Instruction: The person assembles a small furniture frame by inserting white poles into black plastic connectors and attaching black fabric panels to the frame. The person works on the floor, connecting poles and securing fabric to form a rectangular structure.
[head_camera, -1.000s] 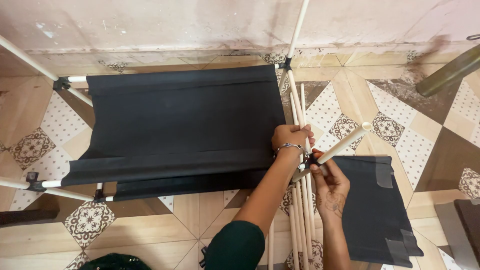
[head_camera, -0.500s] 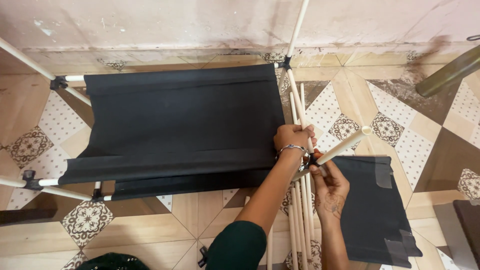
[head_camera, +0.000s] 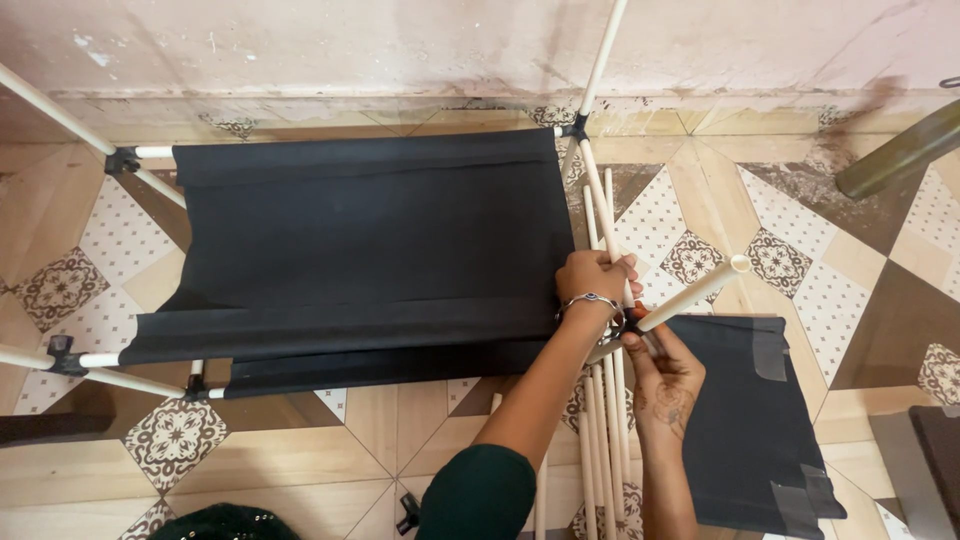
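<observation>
The patterned tile floor (head_camera: 820, 290), glossy beige and brown with ornate dark motifs, looks hard and slick, so a rod end resting on it could skate sideways if pressed. Over it stretches the wide black fabric panel (head_camera: 370, 250), matte and slightly sagging, strung on cream rods; its right edge meets the hands, and a tug there might drag the cloth off its rod or twist the frame. A second, smaller black fabric sheet (head_camera: 750, 420) lies flat at the right, patched with grey tape. A bundle of thin cream rods (head_camera: 600, 440) lies loose between them and could roll apart. The left hand (head_camera: 595, 280) is closed around the frame's long rod at the corner joint. The right hand (head_camera: 665, 375) grips the short cream tube (head_camera: 695, 293), angled upward; forced crooked, it might jam or pop free.
</observation>
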